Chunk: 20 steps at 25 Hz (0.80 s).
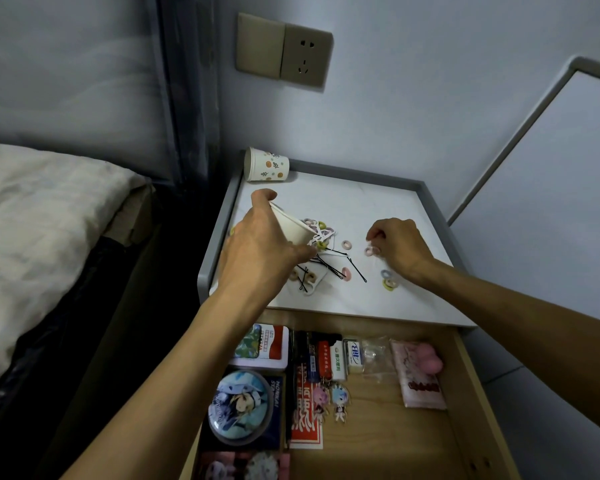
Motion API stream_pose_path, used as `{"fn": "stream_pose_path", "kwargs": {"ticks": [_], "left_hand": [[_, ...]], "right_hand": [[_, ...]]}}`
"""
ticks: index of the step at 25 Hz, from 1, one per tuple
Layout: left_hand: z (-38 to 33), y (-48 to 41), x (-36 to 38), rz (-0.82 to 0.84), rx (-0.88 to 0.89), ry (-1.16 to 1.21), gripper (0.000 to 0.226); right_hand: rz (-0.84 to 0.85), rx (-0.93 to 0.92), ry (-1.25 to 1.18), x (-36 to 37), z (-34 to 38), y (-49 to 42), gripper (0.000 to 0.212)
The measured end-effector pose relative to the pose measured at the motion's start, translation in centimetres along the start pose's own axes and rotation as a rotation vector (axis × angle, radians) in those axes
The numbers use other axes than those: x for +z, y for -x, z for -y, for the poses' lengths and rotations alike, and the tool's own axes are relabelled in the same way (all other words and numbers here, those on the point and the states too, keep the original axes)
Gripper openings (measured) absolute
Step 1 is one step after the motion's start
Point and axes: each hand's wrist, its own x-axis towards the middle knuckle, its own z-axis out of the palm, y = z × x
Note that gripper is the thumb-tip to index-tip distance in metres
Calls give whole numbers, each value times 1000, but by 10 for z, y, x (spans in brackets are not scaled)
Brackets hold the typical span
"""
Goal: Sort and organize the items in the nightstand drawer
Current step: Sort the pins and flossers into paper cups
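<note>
My left hand [262, 239] grips a white paper cup [291, 226], tipped on its side over the nightstand top [378, 206]. At the cup's mouth lies a pile of small coloured hair ties [321, 233] and black bobby pins [329, 265]. My right hand [397, 244] rests on the top to the right, fingertips pinching a pink hair tie [372, 251]. More loose ties lie apart: a pink one [346, 244], and a blue and yellow pair [388, 279]. The open wooden drawer [465, 393] below holds several items.
A second paper cup with a leaf print [266, 165] lies on its side at the back left corner. The drawer holds a round anime badge [239, 408], a tin [267, 344], lighters [314, 358], two keychain figures [331, 401] and a pink packet [420, 372]. A bed [39, 209] is at the left.
</note>
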Motion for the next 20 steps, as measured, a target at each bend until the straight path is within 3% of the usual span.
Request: {"fn": "stream_pose_path", "kwargs": {"ticks": [7,10,14,20], "left_hand": [[0,0,-1,-7,4,3,92],[1,0,-2,-8,0,8,92],[0,1,-2,-5,2,13,92],[3,0,-6,-7,-12,49,90]], "right_hand": [[-61,-3,-45,-4,11,7,23],[96,9,22,0,24,15,8],[218,78,169,10,31,16,10],[303,-115,468,5,42,16,14]]}}
